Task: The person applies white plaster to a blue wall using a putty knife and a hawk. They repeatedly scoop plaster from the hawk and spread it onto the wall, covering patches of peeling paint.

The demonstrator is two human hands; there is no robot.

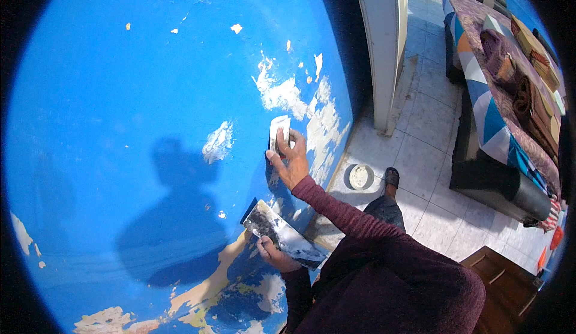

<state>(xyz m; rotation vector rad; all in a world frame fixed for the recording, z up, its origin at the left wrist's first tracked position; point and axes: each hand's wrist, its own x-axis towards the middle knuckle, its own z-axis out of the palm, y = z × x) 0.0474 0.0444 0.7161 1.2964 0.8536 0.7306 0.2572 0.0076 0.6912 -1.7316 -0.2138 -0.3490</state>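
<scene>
My right hand (pixel 291 161) pinches a small, pale, putty-smeared scraper (pixel 279 135) against the blue wall (pixel 108 76), just below a large white patch of filler (pixel 281 94). Lower down, my left hand (pixel 277 255) grips a wide putty knife (pixel 282 235), its flat face smeared with white and grey putty. The wide blade's dark edge lies close to the wall; whether it touches, I cannot tell. To the left of the right hand is a smaller white patch (pixel 218 142). Bare, peeled areas (pixel 210 289) spread along the wall's lower part.
A round tub of white putty (pixel 360 177) stands on the tiled floor (pixel 429 178) beside my foot (pixel 392 178). A pale door edge (pixel 387 46) rises beyond the wall. At the right, a bed (pixel 474 64) carries folded blankets. A brown wooden piece (pixel 501 286) sits at lower right.
</scene>
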